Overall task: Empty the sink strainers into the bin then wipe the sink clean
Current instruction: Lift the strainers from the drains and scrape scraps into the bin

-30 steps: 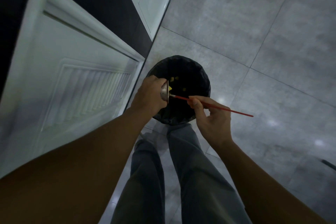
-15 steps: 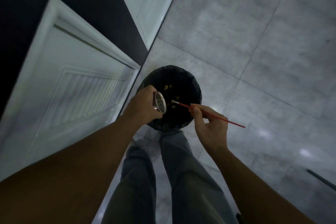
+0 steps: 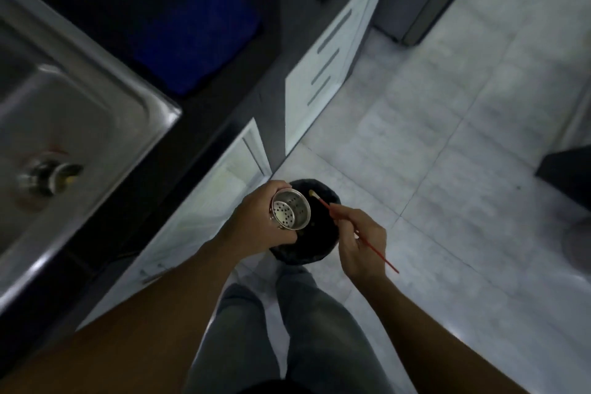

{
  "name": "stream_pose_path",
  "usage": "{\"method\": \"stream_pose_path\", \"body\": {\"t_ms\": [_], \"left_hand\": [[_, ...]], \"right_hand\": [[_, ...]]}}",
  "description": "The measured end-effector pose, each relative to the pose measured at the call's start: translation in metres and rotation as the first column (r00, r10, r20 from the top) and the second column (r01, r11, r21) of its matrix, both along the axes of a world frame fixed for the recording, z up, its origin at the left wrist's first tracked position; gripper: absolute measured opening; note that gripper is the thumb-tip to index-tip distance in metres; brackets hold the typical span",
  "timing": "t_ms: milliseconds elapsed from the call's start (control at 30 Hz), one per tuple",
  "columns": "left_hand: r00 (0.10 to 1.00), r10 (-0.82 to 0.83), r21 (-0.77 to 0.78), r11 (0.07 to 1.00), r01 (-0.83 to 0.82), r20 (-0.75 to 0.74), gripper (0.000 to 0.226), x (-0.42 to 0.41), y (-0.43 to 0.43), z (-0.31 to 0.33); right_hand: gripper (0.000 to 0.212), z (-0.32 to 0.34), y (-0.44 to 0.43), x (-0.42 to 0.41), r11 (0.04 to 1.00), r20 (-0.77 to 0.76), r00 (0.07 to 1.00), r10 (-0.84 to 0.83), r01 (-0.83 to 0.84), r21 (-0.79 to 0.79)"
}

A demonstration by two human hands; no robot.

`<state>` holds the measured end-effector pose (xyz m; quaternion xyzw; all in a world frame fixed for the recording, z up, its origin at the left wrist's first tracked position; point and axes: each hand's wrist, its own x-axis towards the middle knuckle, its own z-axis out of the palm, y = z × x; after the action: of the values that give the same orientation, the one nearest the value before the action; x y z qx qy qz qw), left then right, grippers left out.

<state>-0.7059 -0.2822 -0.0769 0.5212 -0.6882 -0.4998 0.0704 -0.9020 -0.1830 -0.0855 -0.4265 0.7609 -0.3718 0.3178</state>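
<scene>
Left hand (image 3: 260, 217): fingers curled fully around a perforated steel sink strainer (image 3: 291, 213), open mouth facing the camera, interior looks empty. Strainer held over the black-lined bin (image 3: 323, 246) on the tiled floor (image 3: 447, 169). Right hand (image 3: 361, 248): thumb and fingertips pinched on a thin red brush (image 3: 351, 227), pale tip just beside the strainer rim, apart. Steel sink (image 3: 80, 112) at left.

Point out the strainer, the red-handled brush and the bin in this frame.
strainer (image 3: 289, 214): head view, on its perforated inside bottom.
red-handled brush (image 3: 374, 247): head view, on the handle below the right hand.
bin (image 3: 326, 233): head view, on its dark interior.
</scene>
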Motion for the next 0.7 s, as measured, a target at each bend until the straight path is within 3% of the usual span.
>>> {"method": "stream_pose_path", "body": {"t_ms": [200,400,567,700], "left_hand": [[0.969,0.232,-0.181,0.953,-0.245,-0.089,0.083,0.045,-0.005,0.105],[0.839,0.514,-0.324,0.775,-0.542,-0.175,0.079,0.136,0.008,0.164],[0.750,0.639,-0.340,0.675,-0.654,-0.172,0.081,0.220,0.017,0.176],[0.733,0.666,-0.381,0.648,-0.660,-0.138,0.078,0.276,0.023,0.164]], "right_hand": [[0.042,0.094,-0.042,0.036,0.953,-0.037,0.986,0.160,-0.164,-0.256],[0.039,0.151,-0.097,0.113,0.783,-0.138,0.916,0.377,-0.394,-0.481],[0.033,0.164,-0.130,0.193,0.652,-0.276,0.805,0.525,-0.589,-0.478],[0.039,0.157,-0.147,0.255,0.594,-0.340,0.682,0.648,-0.731,-0.336]]}}
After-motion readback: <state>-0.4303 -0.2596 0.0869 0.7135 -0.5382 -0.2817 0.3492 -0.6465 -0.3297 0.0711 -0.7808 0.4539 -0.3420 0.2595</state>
